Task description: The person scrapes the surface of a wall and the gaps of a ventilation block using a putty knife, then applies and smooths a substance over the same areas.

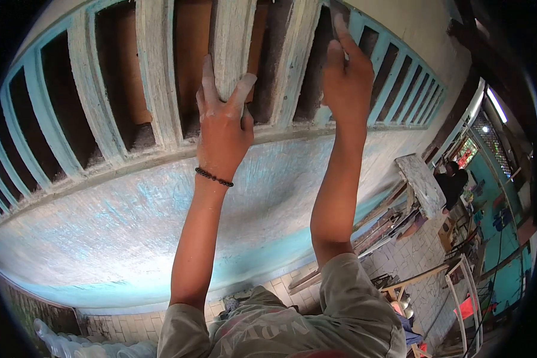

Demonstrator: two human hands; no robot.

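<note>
A pale wall (125, 221) curves across the middle of the frame, its blue paint patchy and scuffed to whitish grey, with a brighter blue band along its foot. Above it, a row of upright slats (157, 77) runs from the left edge to the upper right, light blue at both ends and worn to bare grey near the centre; dark gaps and brown panels show between them. A tiled floor (400, 262) lies below and to the right, where the room opens onto a turquoise wall (500, 238), a leaning board (422, 182) and a person in dark clothing (453, 182), partly hidden.

At the lower left are clear, rounded plastic containers (89, 347); whether they hold anything cannot be told. A brown box (446, 232) stands at the right among clutter, its inside not readable.

The left hand (225, 128), with a dark beaded bracelet (214, 177) at the wrist, is at upper centre, its dusty fingers and thumb spread wide on the central slat (232, 51). The right hand (347, 80) is raised at the slats right of centre, index finger extended, thumb beside it; whether it grips anything cannot be told.
</note>
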